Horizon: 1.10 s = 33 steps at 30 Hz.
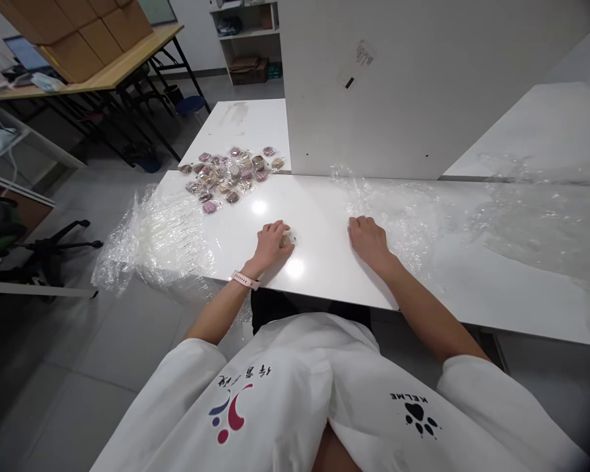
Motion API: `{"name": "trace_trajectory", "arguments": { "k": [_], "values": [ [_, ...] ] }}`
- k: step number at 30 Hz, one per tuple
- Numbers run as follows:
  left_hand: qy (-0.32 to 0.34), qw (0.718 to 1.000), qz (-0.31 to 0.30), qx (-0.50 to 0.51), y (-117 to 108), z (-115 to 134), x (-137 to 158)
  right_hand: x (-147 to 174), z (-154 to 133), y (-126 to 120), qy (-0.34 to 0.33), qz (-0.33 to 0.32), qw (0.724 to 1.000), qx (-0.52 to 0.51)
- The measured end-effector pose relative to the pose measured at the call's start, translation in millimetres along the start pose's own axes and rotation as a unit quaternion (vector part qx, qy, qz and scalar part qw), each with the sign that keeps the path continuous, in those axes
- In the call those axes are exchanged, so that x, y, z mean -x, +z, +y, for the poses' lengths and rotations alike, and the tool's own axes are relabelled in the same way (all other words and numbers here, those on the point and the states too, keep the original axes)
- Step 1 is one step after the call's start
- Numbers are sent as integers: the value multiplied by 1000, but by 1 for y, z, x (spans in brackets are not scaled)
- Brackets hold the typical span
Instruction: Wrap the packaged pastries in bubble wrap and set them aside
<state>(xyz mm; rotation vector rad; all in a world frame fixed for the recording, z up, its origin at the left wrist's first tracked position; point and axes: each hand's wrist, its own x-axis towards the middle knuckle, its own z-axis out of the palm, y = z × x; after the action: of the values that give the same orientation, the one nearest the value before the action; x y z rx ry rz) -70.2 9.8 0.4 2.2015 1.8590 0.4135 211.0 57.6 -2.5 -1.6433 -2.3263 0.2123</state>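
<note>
My left hand [271, 241], with a pink-white band on its wrist, has its fingers and thumb around a small tan piece in clear wrapping [286, 240] on the white table [319, 262]. My right hand [368, 239] rests on the table further right, its fingers curled in. What lies beneath those fingers, if anything, is hidden. Thin clear plastic film [403, 210] spreads just beside the right hand. Beyond my left hand is a pile of small wrapped pieces [233, 172] in brown, tan and pink.
A stack of clear plastic bags [164, 236] hangs over the table's left end. More film [550, 216] covers the right part. A tall white panel [373, 92] stands along the back edge. Cardboard boxes [98, 33] sit on a wooden desk [122, 65] at the far left.
</note>
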Motion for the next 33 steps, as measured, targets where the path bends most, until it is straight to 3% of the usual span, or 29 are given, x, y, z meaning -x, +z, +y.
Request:
{"name": "trace_trajectory", "arguments": {
  "k": [3, 6, 8, 10, 12, 15, 16, 18, 21, 23, 24, 26, 28, 29, 31, 33],
  "values": [
    [5, 1000, -8, -26, -5, 7, -6, -30, -4, 3, 63, -28, 998, -1],
    [-23, 999, 3, -31, -7, 5, -11, -45, -8, -27, 62, -20, 998, -25],
    [-72, 996, 22, 44, -16, -3, -12, -41, -20, -55, 32, 33, 997, -54],
    [-126, 974, 74, 171, -38, -14, -11, -26, -40, -77, -22, 64, 993, -96],
    [-140, 934, 169, 284, -71, -20, -8, -5, -65, -83, -103, 6, 984, -143],
    [-59, 889, 283, 356, -118, -6, -1, 29, -103, -60, -209, -176, 940, -202],
    [-28, 887, 276, 370, -126, 4, 1, 38, -113, -49, -229, -224, 922, -215],
    [28, 897, 194, 397, -122, 29, 4, 55, -127, -32, -260, -287, 890, -238],
    [84, 902, -14, 424, -72, 57, 4, 72, -129, -30, -308, -347, 832, -304],
    [77, 898, -93, 422, -29, 60, 0, 77, -113, -38, -289, -357, 806, -374],
    [57, 898, -104, 423, -9, 58, -4, 77, -100, -41, -252, -329, 815, -405],
    [21, 905, -69, 419, 19, 48, -16, 70, -65, -40, -145, -214, 871, -418],
    [12, 917, 2, 398, 32, 37, -32, 55, -23, -30, -56, -98, 933, -342],
    [19, 924, 38, 381, 35, 32, -41, 46, -2, -23, -32, -74, 956, -281],
    [35, 936, 95, 338, 36, 25, -59, 28, 32, -12, 15, -49, 984, -171],
    [37, 944, 136, 298, 36, 20, -74, 18, 48, -10, 84, 12, 991, -106]
  ]
}}
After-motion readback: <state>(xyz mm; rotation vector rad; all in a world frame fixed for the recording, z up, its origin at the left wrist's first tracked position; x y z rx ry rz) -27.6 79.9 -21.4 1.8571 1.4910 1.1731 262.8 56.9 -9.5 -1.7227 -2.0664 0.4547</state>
